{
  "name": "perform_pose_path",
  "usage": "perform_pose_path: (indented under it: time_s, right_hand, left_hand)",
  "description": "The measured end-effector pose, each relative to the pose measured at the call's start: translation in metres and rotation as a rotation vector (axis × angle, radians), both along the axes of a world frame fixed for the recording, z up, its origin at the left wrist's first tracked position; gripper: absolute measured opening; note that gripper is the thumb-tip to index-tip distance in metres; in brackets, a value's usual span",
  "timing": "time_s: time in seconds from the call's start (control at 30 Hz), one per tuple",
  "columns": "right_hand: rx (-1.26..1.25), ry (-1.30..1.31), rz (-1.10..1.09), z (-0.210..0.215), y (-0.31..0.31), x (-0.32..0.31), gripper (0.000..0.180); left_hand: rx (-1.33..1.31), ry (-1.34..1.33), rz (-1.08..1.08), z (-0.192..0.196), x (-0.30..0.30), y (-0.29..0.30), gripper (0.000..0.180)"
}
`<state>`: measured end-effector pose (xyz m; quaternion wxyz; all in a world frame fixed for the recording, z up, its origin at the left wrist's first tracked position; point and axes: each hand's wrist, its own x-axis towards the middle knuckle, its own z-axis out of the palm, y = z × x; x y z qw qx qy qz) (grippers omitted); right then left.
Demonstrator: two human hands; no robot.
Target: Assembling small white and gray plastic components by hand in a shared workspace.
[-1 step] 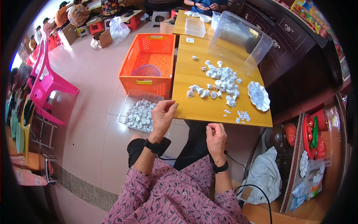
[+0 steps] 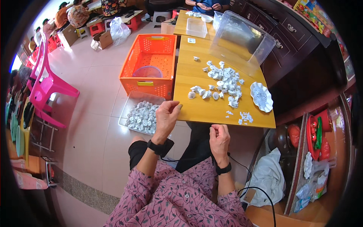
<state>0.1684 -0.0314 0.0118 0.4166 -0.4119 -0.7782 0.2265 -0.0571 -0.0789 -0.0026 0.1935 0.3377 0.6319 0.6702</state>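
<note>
We have the L hand (image 2: 167, 116) at the near L corner of the wood-tone table (image 2: 189, 70): fingers half curled, thumb reaching out beside them. Can't tell if anything small is gripped at the tips. R hand (image 2: 219, 139) is just off the near edge, fingers folded in twd the palm, thumb up against the index; contents, if any, hidden from us. Dark wristband on each wrist.

Wht round pcs (image 2: 227, 77): we log a loose heap on the table, approx. centre to R, w/ strays to its L. Tiny wht bits (image 2: 245, 117) lie near the front edge. Wht scalloped dish (image 2: 269, 105) at the R edge, pale small bits inside.

More wht round pcs fill a clr bin (image 2: 123, 124) on the floor, L of the L hand. Behind it, orange crate (image 2: 132, 84) w/ a purple bowl (image 2: 149, 72) inside. On the table's far R we note a big clr box (image 2: 232, 36), tilted; shallow clr tray (image 2: 196, 34) near the far end. Co-worker in blue (image 2: 208, 6) sits beyond, hands together-ish. Pink chair (image 2: 53, 85) well off to L.
</note>
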Motion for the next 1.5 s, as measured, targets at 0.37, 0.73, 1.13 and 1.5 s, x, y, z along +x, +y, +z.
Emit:
perform_pose_path:
  time_s: [0.37, 0.73, 1.13, 1.5]
  right_hand:
    - [0.119, -0.240, -0.233, -0.010, 0.032, 0.036, 0.014]
    - [0.276, -0.513, -0.272, -0.007, 0.045, 0.034, 0.034]
    - [0.381, -0.558, -0.190, -0.012, 0.046, 0.033, 0.028]
    - [0.397, -0.442, -0.175, -0.003, 0.038, 0.022, 0.007]
  left_hand:
    - [-0.114, 0.520, -0.082, 0.010, 0.014, 0.072, 0.034]
    - [-0.198, 0.700, -0.084, 0.010, 0.030, 0.061, 0.025]
    - [-0.085, 0.318, -0.156, 0.011, 0.042, 0.023, 0.019]
    - [0.025, -0.674, -0.453, 0.013, 0.044, 0.003, 0.023]
